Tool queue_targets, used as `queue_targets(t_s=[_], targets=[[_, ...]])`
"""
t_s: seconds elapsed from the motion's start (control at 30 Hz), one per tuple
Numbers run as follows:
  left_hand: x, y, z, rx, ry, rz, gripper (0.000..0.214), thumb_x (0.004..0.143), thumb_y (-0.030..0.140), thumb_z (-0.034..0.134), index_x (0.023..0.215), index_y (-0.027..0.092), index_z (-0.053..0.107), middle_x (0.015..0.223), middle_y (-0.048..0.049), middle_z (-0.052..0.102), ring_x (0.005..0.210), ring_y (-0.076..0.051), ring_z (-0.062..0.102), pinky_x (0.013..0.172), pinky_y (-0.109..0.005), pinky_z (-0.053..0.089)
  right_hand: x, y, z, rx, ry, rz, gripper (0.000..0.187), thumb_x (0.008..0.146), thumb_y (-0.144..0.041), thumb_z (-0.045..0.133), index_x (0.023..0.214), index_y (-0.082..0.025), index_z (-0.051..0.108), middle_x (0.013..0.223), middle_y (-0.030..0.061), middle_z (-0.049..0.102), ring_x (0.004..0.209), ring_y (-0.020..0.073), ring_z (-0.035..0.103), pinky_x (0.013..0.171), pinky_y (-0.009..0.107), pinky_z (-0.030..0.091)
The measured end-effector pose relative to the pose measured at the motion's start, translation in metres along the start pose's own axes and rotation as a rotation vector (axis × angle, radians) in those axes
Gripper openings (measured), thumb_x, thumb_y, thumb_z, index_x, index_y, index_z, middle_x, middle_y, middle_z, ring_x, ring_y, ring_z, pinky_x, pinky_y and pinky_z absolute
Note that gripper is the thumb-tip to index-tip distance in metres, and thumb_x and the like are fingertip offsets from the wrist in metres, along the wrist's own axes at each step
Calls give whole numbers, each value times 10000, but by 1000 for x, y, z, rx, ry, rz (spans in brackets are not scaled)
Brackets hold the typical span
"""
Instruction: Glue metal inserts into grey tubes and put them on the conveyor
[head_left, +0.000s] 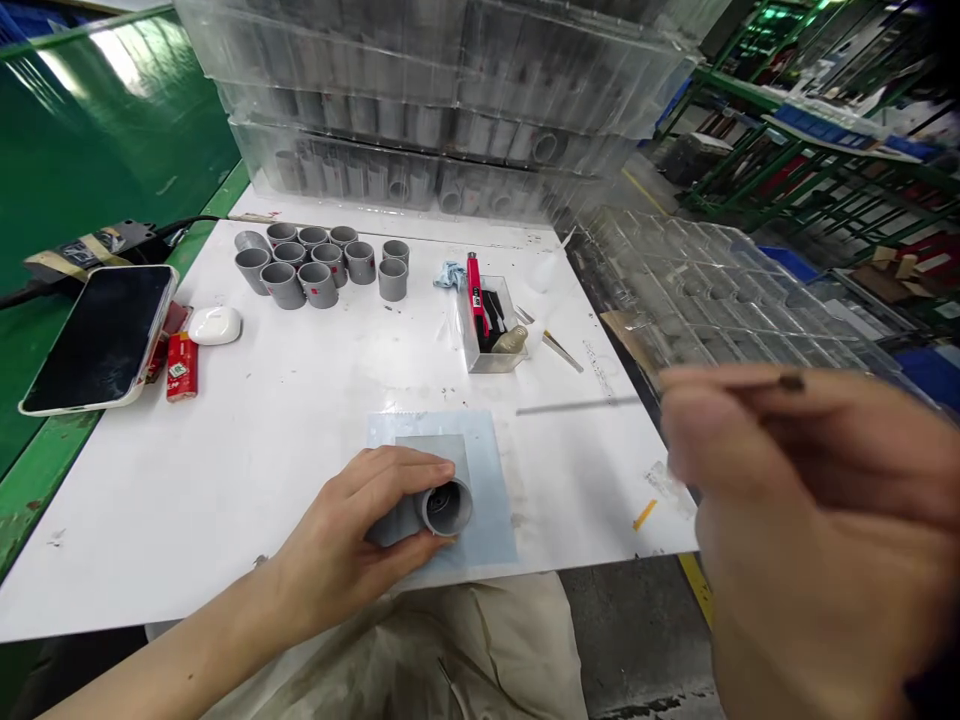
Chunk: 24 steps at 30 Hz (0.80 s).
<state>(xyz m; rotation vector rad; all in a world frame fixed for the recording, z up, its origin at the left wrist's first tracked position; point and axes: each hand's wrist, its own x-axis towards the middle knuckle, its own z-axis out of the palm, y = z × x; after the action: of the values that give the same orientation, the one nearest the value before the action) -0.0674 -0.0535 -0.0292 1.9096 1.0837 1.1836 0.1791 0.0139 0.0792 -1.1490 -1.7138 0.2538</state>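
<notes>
Across a white surface (pixel 300 420), with stacked clear plastic trays (pixel 360 202) of grey tubes along the top of the frame. At lower centre, over a pale blue sheet (pixel 496 500), a short grey open-mouthed cylinder (pixel 459 517), tilted, with a dark part inside; gripped between thumb and fingers of the left hand (pixel 345 530). At lower right, the right hand (pixel 817 540), blurred, apparently closed in a pinch on a thin grey rod (pixel 577 407) pointing left, well apart from the cylinder. At upper left, similar grey cups (pixel 320 287), mostly upright. Probably best to hold the cylinder firmly without squeezing, fingertips clear of the mouth, and to steady the rod before any contact with the rim.
</notes>
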Motion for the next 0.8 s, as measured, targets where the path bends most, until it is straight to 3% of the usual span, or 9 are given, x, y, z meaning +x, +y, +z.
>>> queue_targets(t_s=[0.13, 0.23, 0.47, 0.8], targets=[[1, 1, -1, -14, -4, 8, 512, 981, 117, 737, 1446, 276, 595, 1310, -78, 729, 1191, -211, 683, 1000, -360, 551, -32, -11, 3, 75, -302, -42, 151, 934, -146, 748, 1016, -272, 763, 794, -70, 733, 625, 75, 634, 579, 213, 490], [1, 2, -1, -22, -14, 11, 507, 986, 108, 725, 1446, 279, 596, 1309, -75, 728, 1199, -205, 681, 1007, -354, 550, -40, -8, 17, 148, -413, -53, 117, 943, -124, 722, 1011, -219, 735, 751, -69, 697, 625, 58, 636, 592, 188, 502], [2, 2, -1, 2, -34, 16, 509, 989, 108, 719, 1453, 275, 593, 1328, -79, 717, 1214, -211, 673, 1017, -374, 547, -48, 3, 28, 201, -507, -69, 60, 967, -126, 701, 1003, -172, 713, 751, -51, 655, 650, 69, 608, 634, 216, 493], [2, 1, -1, 16, -30, 40, 525, 986, 99, 721, 1463, 275, 588, 1329, -88, 721, 1216, -230, 678, 1001, -398, 559, -39, -6, 25, 113, -488, -157, 64, 963, -107, 695, 975, -165, 718, 710, -44, 654, 625, 83, 607, 612, 245, 487]])
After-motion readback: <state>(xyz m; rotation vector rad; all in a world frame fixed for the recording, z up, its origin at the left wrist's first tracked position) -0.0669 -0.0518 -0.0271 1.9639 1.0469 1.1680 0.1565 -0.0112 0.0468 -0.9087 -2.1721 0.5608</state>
